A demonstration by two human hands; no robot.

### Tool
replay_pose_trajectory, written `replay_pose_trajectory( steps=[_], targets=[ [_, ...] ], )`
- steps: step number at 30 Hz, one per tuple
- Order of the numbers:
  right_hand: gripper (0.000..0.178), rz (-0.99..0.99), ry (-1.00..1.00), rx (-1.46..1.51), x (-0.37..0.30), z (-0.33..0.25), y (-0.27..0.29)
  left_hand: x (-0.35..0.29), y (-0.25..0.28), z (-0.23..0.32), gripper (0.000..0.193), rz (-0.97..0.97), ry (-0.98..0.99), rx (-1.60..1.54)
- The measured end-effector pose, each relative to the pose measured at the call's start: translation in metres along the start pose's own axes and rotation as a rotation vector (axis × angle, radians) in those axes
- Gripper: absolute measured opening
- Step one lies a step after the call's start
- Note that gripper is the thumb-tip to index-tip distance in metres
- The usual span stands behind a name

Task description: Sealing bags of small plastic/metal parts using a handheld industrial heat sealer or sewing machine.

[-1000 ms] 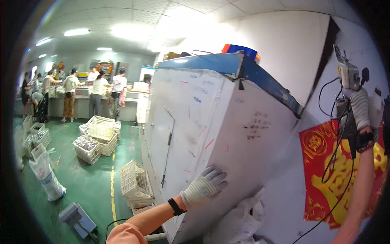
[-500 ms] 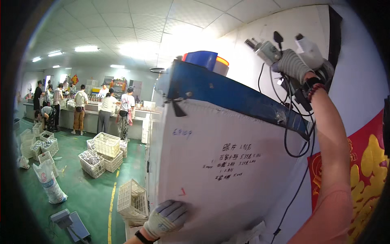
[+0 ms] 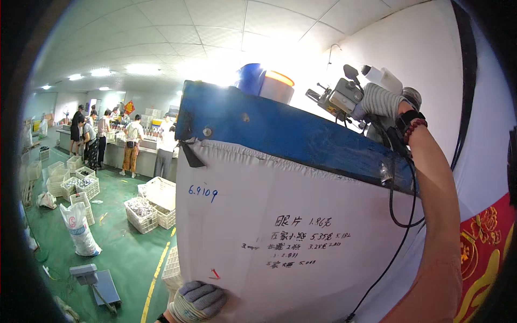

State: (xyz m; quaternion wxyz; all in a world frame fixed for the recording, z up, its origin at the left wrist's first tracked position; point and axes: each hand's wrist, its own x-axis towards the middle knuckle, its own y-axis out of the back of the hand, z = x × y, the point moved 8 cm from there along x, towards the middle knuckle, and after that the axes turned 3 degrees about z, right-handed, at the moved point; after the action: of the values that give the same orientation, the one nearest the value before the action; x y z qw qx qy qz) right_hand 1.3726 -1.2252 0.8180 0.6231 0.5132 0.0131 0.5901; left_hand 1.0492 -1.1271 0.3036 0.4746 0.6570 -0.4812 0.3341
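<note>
My right hand (image 3: pixel 379 101), in a grey striped knit glove, reaches up to the top of a tall white panel (image 3: pixel 318 188) with a blue upper edge (image 3: pixel 269 121). Its fingers wrap round a grey metal device (image 3: pixel 343 97) with black cables; I cannot make out its kind. Beside that hand is a white rounded part (image 3: pixel 383 79). Lower down, my left hand (image 3: pixel 198 302), gloved likewise, lies against the panel's lower left part, its fingers side by side and bent a little, fingertips partly hidden. Handwriting marks the panel.
A blue and an orange-rimmed white roll (image 3: pixel 277 86) stand on the panel's top. Black cable (image 3: pixel 385 269) hangs down at right. Left on the green floor are crates (image 3: pixel 141 214), a white sack (image 3: pixel 81 231) and a platform scale (image 3: pixel 105 288). People (image 3: pixel 132 142) stand along a far counter.
My view has turned and come nearer to the panel, which now stands further left. The grey device appears lower, still in my right hand. My left hand remains on the panel with its fingers more bent.
</note>
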Motion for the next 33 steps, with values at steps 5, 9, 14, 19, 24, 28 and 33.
replay_pose_trajectory(
  steps=[5, 9, 14, 19, 24, 28, 33],
  targets=[
    [0.044, -0.106, -0.041, -0.009, 0.007, 0.002, -0.045, -0.002, -0.009, -0.004, 0.031, -0.080, 0.009, -0.022],
    [0.043, -0.122, -0.010, -0.105, 0.004, -0.001, -0.048, -0.002, -0.004, 0.002, 0.030, -0.020, -0.037, 0.040],
    [0.058, -0.386, 0.030, 0.366, -0.031, -0.027, -0.032, -0.007, 0.004, 0.002, 0.043, 0.016, 0.001, -0.120],
    [0.060, -0.352, -0.065, 0.436, -0.044, -0.013, -0.033, -0.009, -0.009, -0.005, 0.035, -0.099, 0.008, -0.068],
    [0.069, -0.082, 0.151, 0.474, -0.071, -0.009, 0.013, -0.002, -0.007, 0.001, 0.038, -0.031, -0.040, -0.028],
    [0.043, 0.071, -0.113, 0.673, -0.132, 0.014, 0.052, 0.006, 0.002, 0.001, 0.033, -0.046, 0.004, -0.108],
    [0.040, 0.131, 0.088, 0.531, -0.171, 0.043, 0.025, 0.006, 0.001, 0.000, 0.034, -0.051, -0.006, -0.107]
  ],
)
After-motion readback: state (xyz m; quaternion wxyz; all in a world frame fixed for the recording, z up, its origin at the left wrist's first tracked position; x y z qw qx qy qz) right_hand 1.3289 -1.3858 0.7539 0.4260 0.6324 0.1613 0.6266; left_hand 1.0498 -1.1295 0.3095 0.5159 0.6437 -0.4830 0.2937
